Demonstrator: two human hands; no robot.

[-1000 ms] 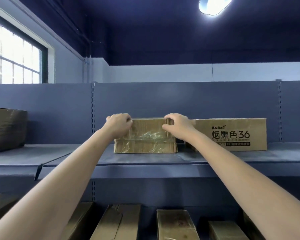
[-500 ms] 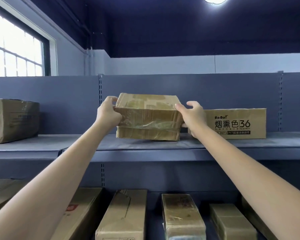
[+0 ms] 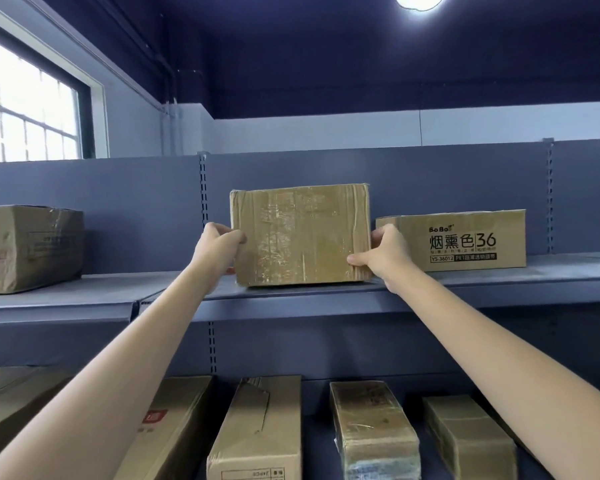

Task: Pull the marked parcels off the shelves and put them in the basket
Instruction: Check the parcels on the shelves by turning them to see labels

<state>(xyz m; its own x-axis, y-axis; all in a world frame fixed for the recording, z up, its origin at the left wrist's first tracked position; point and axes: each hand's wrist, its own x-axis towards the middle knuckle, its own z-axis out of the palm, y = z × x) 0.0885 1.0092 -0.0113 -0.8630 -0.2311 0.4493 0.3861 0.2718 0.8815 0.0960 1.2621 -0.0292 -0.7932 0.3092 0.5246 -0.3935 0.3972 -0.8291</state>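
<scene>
So your left hand (image 3: 219,249) and right hand (image 3: 383,254) are clamped on the sides of the taped parcel (image 3: 300,235), tipped up at the upper shelf (image 3: 326,299) edge. Printed box (image 3: 465,240) sits just right; more boxes (image 3: 371,431) below.

a: where's the taped parcel (image 3: 300,235)?
b: mid upper shelf (image 3: 326,301), between the left hand (image 3: 219,249) and right hand (image 3: 383,254) — printed carton (image 3: 465,242) just right, another box (image 3: 28,247) far left.
a: and below?
b: a row of boxes (image 3: 373,431) on the lower shelf.
</scene>
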